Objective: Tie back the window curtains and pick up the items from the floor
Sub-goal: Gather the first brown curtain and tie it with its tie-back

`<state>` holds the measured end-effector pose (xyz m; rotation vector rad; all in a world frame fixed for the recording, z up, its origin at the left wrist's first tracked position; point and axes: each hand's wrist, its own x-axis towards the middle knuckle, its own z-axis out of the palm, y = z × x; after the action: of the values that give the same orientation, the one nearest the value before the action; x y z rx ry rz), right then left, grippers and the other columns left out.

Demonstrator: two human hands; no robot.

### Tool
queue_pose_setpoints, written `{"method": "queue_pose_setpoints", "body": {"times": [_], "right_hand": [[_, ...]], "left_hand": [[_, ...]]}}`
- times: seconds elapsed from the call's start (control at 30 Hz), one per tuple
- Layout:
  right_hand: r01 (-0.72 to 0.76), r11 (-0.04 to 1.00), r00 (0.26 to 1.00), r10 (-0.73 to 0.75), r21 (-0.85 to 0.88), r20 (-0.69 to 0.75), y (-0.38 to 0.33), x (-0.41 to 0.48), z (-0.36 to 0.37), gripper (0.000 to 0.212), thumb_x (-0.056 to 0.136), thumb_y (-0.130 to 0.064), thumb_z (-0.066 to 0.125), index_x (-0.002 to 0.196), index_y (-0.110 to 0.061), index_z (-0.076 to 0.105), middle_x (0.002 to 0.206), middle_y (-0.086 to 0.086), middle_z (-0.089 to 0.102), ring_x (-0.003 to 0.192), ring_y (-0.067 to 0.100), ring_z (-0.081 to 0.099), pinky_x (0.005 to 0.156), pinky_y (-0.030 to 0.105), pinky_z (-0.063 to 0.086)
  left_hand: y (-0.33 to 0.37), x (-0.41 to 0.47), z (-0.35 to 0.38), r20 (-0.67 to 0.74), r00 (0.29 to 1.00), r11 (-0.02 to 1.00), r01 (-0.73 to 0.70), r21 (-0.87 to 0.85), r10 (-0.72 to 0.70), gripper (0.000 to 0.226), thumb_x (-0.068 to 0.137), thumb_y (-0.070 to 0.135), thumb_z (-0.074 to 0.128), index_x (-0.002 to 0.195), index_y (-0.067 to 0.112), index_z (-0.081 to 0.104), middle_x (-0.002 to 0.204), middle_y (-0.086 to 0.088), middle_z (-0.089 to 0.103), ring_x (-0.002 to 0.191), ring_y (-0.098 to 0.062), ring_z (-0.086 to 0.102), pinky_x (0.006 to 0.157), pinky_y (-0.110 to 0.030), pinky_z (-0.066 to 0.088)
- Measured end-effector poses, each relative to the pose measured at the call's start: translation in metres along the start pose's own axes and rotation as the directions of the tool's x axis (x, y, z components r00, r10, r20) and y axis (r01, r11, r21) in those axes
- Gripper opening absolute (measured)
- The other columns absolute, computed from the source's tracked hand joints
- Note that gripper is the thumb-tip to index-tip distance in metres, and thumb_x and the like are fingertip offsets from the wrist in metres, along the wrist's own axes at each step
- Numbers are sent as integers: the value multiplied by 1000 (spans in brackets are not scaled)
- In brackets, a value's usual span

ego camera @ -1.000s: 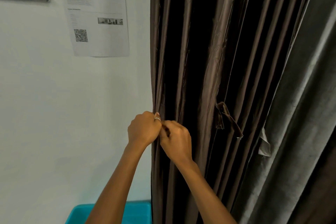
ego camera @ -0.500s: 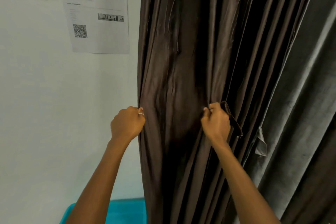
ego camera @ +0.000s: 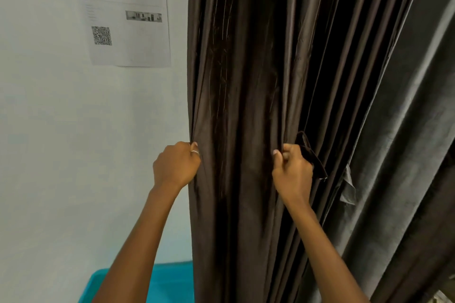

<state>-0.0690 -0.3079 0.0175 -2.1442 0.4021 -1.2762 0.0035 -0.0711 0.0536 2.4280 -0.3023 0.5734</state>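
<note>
A printed sheet hangs on the white wall, and a blue tub sits low beside it. The left hand is closed in a fist around the near edge of the brown curtain, which hangs in folds against the wall. The right hand, fingers curled, pinches a fold further along. A dark fabric strap sticks out just behind its knuckles; I can't tell if it's held. A grey curtain hangs on the far right.
</note>
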Motion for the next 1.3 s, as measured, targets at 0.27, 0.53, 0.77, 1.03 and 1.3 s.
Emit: {"method": "queue_pose_setpoints", "body": {"times": [0.27, 0.53, 0.77, 1.03, 1.3], "right_hand": [[166, 986, 980, -166, 10, 111, -24, -22, 21, 20, 97, -21, 63, 78, -20, 60, 69, -11, 56, 60, 4, 54, 53, 16, 40], [161, 961, 957, -208, 224, 205, -55, -38, 47, 20, 96, -18, 65, 77, -16, 61, 72, -8, 61, 60, 7, 57, 53, 23, 47], [124, 948, 965, -183, 292, 187, -61, -46, 65, 11, 97, -18, 65, 88, -15, 70, 78, -7, 67, 68, 8, 64, 61, 29, 55], [152, 957, 973, -189, 248, 132, -68, -52, 70, 21, 97, -25, 60, 83, -12, 68, 69, -4, 64, 57, 6, 57, 50, 16, 41], [162, 965, 977, -186, 208, 102, -71, -52, 73, 18, 93, -19, 60, 79, -12, 69, 69, -2, 66, 59, 8, 59, 51, 21, 48]], "left_hand": [[23, -12, 13, 43, 997, 998, -64, -26, 66, 50, 106, 40, 35, 63, 17, 47, 63, 0, 56, 61, -21, 58, 60, -29, 43], [31, -13, 21, 129, 986, 978, -81, -192, 107, 49, 105, 41, 37, 68, 15, 53, 64, -2, 59, 60, -21, 59, 58, -32, 45], [25, -12, 18, 207, 973, 908, -7, -418, 102, 50, 106, 41, 37, 67, 16, 57, 65, -4, 63, 61, -19, 59, 68, -41, 51], [41, -10, 12, 263, 965, 969, 44, -242, 22, 77, 88, 80, 34, 61, 12, 58, 60, 0, 65, 60, -17, 65, 65, -31, 53], [54, -6, 19, 97, 991, 994, 96, -61, -90, 42, 102, 40, 41, 72, 15, 56, 70, -1, 60, 65, -18, 59, 60, -30, 42]]}}
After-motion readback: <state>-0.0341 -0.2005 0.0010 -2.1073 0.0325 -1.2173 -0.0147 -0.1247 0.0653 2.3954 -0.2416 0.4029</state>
